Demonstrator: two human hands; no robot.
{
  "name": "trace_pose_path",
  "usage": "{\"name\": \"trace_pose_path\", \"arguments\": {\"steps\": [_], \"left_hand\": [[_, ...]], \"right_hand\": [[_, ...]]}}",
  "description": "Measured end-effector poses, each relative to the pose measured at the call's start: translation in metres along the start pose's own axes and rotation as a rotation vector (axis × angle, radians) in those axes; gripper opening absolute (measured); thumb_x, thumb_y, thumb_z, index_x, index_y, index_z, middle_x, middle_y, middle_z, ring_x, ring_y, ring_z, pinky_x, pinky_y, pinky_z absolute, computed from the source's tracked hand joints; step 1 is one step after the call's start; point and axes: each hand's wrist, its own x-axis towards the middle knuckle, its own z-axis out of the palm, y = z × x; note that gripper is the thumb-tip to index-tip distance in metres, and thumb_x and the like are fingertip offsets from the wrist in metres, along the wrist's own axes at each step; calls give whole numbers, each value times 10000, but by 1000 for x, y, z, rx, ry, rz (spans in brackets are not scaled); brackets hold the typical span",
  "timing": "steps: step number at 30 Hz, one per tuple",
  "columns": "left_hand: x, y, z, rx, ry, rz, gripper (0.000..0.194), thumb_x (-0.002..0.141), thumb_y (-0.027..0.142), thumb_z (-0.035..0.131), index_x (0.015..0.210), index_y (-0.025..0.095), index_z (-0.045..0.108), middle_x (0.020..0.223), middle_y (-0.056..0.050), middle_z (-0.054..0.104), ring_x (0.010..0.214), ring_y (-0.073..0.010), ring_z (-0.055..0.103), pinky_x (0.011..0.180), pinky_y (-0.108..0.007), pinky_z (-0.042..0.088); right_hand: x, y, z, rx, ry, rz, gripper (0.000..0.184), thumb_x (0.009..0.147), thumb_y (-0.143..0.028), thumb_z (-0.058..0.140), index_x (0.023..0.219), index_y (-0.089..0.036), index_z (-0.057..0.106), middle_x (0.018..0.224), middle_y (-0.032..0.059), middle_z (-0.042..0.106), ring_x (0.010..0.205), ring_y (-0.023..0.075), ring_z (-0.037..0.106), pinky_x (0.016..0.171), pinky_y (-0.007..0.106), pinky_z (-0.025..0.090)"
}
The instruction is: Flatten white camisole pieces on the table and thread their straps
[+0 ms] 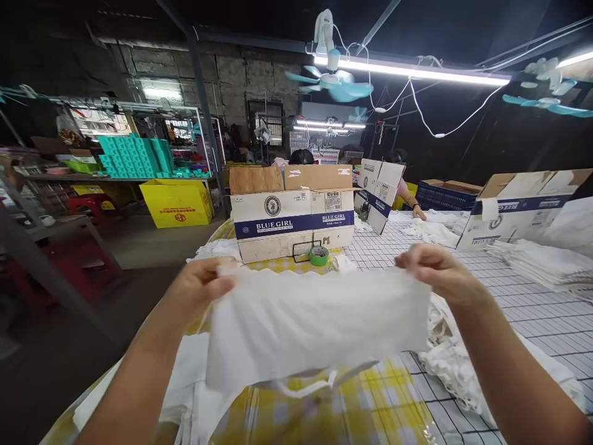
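A white piece of cloth (315,321) with a narrow strap hanging below is stretched between my two hands, above the table. My left hand (199,284) pinches its upper left corner. At the upper right corner, my right hand (430,272) is closed on the fabric. Motion blurs the cloth, so its exact garment kind cannot be told. Beneath and left of it lie flat white cloth pieces (185,377). By my right forearm a heap of white strappy cloth (454,358) rests on the table.
A BLUE GIRL carton (291,228) stands ahead, with green tape (319,256) before it. Another carton (514,210) and stacked white cloth (551,266) are on the right. A co-worker's hand (419,213) reaches onto the checked table (384,253). A fan (333,83) hangs overhead.
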Motion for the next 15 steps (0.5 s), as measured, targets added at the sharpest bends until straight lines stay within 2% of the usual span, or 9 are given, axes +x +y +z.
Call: {"name": "trace_pose_path", "arguments": {"steps": [3, 6, 8, 10, 12, 13, 15], "left_hand": [[19, -56, 10, 334, 12, -122, 259, 668, 327, 646, 566, 164, 473, 547, 48, 423, 516, -89, 389, 491, -197, 278], [25, -120, 31, 594, -5, -246, 187, 697, 285, 578, 594, 174, 468, 575, 42, 435, 586, -124, 445, 570, -224, 336], [16, -151, 49, 650, 4, -275, 51, 668, 170, 556, 701, 171, 518, 685, 8, 508, 722, -167, 500, 684, -268, 373], [-6, -169, 67, 682, -19, -273, 199, 643, 97, 533, 827, 171, 549, 851, -42, 552, 888, -203, 507, 809, -315, 362], [-39, -179, 84, 682, -123, -254, 288, 625, 83, 547, 891, 189, 568, 954, -57, 563, 952, -211, 503, 871, -324, 348], [-58, -183, 92, 672, -225, -242, 286, 623, 94, 561, 884, 209, 582, 959, -47, 571, 945, -209, 511, 869, -317, 358], [-97, -192, 107, 671, -559, -174, 354, 676, 179, 574, 1020, 263, 555, 1102, -45, 530, 1030, -223, 472, 903, -331, 347]], "right_hand": [[17, 48, 15, -280, -138, 174, 210, 779, -380, 579, 861, -192, 626, 665, 7, 519, 593, 132, 456, 540, 265, 348], [23, 110, 39, -496, -108, 278, 158, 796, -280, 519, 849, -179, 627, 737, 14, 566, 682, 150, 507, 636, 282, 394], [17, 142, 55, -544, -86, 313, 138, 748, -189, 540, 847, -159, 631, 818, 44, 590, 748, 172, 532, 701, 309, 400], [4, 162, 71, -582, -65, 329, 205, 725, -132, 534, 905, -150, 629, 922, 76, 589, 802, 188, 544, 744, 328, 392], [-17, 171, 86, -601, -75, 336, 240, 728, -125, 526, 941, -167, 630, 956, 78, 589, 815, 189, 555, 740, 319, 394], [-30, 173, 95, -598, -111, 331, 237, 728, -134, 532, 935, -182, 636, 936, 67, 596, 801, 184, 560, 723, 305, 399], [-59, 177, 114, -567, -269, 291, 229, 708, -159, 566, 914, -218, 645, 914, 38, 601, 798, 176, 562, 703, 278, 407]]}}
